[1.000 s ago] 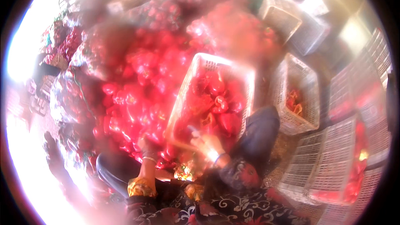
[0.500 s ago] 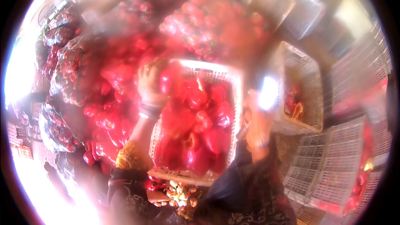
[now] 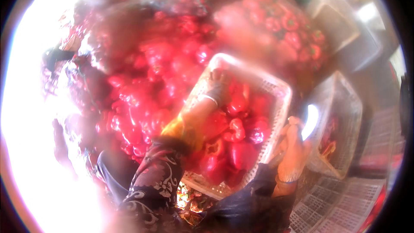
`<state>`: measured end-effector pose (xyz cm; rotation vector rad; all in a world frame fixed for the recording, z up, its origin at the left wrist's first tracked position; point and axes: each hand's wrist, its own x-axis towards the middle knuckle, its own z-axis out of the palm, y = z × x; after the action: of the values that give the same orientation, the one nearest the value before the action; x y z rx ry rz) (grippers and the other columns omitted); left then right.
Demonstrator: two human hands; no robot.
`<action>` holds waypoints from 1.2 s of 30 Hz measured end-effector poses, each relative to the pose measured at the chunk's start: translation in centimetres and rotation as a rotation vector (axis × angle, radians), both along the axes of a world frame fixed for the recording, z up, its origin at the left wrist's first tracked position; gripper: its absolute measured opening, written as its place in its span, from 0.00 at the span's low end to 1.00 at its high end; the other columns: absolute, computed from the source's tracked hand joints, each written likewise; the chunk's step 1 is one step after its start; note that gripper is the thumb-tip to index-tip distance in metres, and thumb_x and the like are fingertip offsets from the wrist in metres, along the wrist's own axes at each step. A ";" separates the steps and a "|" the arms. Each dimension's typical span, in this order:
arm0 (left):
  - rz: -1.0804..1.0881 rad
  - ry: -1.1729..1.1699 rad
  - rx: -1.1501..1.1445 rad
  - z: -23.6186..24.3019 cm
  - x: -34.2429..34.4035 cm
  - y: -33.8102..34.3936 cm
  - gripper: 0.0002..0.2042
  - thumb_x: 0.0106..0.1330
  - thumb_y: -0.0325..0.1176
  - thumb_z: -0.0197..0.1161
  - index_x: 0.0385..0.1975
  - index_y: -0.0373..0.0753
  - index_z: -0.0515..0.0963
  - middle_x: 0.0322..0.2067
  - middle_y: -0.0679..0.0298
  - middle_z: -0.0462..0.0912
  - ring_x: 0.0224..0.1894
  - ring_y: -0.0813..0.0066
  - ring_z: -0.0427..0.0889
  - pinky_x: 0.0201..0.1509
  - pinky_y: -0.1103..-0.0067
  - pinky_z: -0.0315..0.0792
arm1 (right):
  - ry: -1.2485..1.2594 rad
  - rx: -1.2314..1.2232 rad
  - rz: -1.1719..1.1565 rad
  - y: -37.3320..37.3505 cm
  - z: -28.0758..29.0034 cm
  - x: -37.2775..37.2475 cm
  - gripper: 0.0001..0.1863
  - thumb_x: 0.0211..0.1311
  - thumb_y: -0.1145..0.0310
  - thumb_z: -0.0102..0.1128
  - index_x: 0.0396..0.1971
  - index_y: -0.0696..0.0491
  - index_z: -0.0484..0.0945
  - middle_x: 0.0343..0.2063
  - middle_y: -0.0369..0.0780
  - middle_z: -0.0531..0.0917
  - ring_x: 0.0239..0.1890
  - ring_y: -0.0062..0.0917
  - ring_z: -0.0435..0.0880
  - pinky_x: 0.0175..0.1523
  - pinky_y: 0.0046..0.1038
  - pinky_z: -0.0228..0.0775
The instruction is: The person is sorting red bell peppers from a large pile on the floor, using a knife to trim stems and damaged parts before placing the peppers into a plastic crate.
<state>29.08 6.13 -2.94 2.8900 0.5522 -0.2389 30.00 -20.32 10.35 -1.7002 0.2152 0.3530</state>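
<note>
Peppers in crate; left hand seemingly at rim, right hand beside.

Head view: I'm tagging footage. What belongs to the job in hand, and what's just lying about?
Likely in the job: left hand; right hand; white rectangular plastic crate; glossy red peppers inside.

Likely lying about: off-white rectangular plastic crate, right; pale latticed plastic crates, lower right.
</note>
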 end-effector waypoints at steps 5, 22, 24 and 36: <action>0.207 -0.207 -0.204 2.0 -8.2 -2.3 0.24 0.65 0.40 0.58 0.62 0.47 0.72 0.61 0.53 0.74 0.64 0.51 0.71 0.68 0.60 0.65 | -0.176 -0.154 0.525 0.3 -1.6 -1.8 0.12 0.63 0.71 0.63 0.46 0.55 0.83 0.29 0.32 0.80 0.28 0.11 0.73 0.32 0.19 0.65; 0.897 -0.635 -0.656 -14.9 -18.8 17.0 0.28 0.59 0.40 0.72 0.56 0.32 0.72 0.45 0.53 0.84 0.45 0.62 0.85 0.42 0.69 0.80 | -0.323 -0.508 0.746 3.3 -4.7 -1.0 0.13 0.63 0.67 0.65 0.44 0.59 0.82 0.32 0.47 0.86 0.35 0.33 0.85 0.45 0.34 0.75; 1.145 -0.715 -1.274 -12.1 -14.0 14.8 0.28 0.62 0.40 0.69 0.58 0.31 0.71 0.41 0.56 0.82 0.41 0.63 0.83 0.36 0.72 0.81 | -0.294 -0.559 0.712 3.6 -3.5 -1.2 0.13 0.63 0.67 0.65 0.44 0.58 0.82 0.30 0.46 0.86 0.32 0.31 0.85 0.44 0.34 0.75; 1.140 -1.100 -1.574 -24.1 -15.6 18.2 0.25 0.70 0.49 0.56 0.60 0.41 0.66 0.48 0.51 0.79 0.43 0.56 0.84 0.39 0.66 0.81 | -0.406 -0.620 0.863 5.5 -4.2 -1.5 0.11 0.65 0.73 0.62 0.45 0.58 0.81 0.35 0.40 0.85 0.35 0.24 0.83 0.42 0.26 0.75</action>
<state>13.46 24.31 -27.07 0.6875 0.9423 0.6951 28.45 -14.80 6.17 -2.3770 -0.8143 0.5943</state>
